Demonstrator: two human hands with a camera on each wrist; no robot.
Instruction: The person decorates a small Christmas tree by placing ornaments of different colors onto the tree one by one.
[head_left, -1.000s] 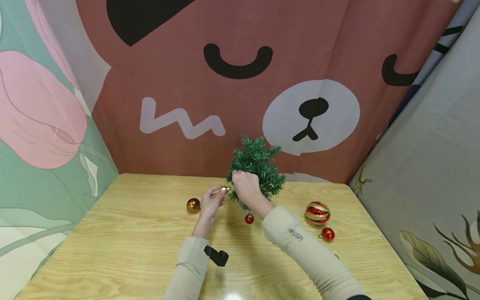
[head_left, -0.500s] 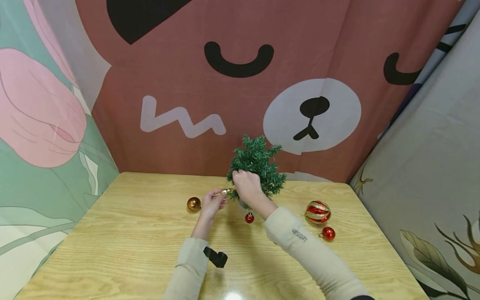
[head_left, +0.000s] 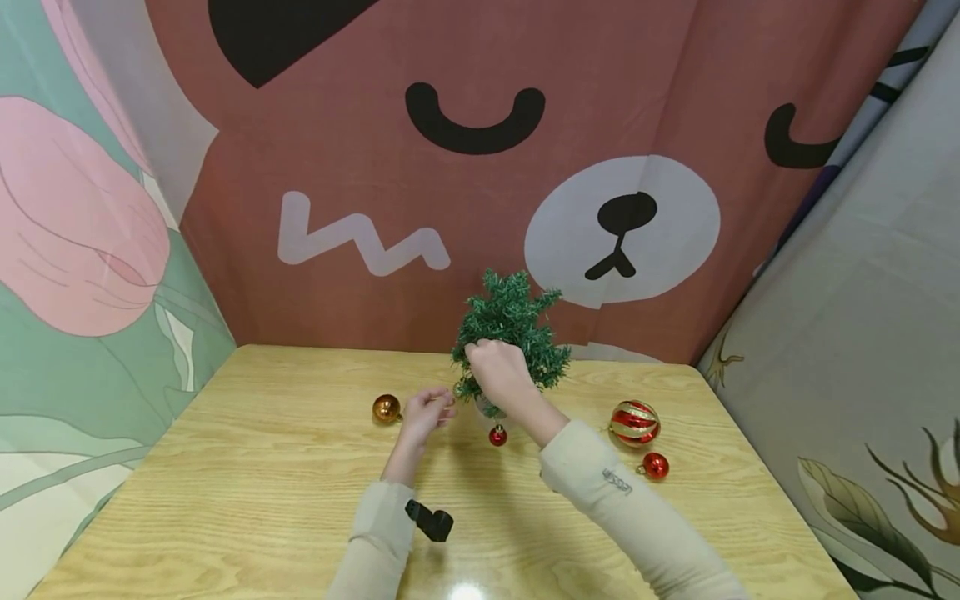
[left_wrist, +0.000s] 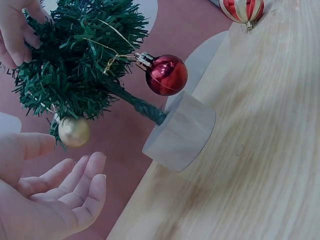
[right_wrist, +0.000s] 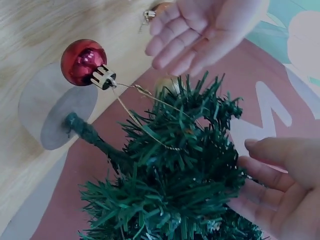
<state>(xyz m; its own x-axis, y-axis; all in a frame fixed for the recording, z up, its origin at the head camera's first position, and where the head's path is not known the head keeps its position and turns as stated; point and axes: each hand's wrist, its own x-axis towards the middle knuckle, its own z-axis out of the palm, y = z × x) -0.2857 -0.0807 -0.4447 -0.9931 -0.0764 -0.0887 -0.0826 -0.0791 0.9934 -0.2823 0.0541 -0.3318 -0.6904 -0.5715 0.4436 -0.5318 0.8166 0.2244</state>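
Note:
A small green artificial Christmas tree [head_left: 510, 321] on a round pale base [left_wrist: 182, 132] stands at the table's back. My left hand [head_left: 427, 408] is low on its left side, palm up, fingers loosely bent and holding nothing. Just past its fingertips, a matte gold bauble [left_wrist: 74, 132] hangs at the branches in the left wrist view. My right hand [head_left: 498, 367] reaches to the upper left branches; in the right wrist view its fingertips touch the needles, thumb apart. A shiny red bauble [left_wrist: 167, 75] hangs by a gold string [right_wrist: 145, 127] at the tree's front.
An amber-gold bauble [head_left: 387, 408] lies left of my left hand. Right of the tree lie a large red and gold striped bauble [head_left: 635, 423] and a smaller red bauble [head_left: 656, 466]. Behind the wooden table [head_left: 285, 467] hangs a printed cloth [head_left: 337, 150].
My left hand has let go of the gold bauble and lowered slightly, its fingers loosening. My right hand stays at the branches while its forearm shifts slightly right.

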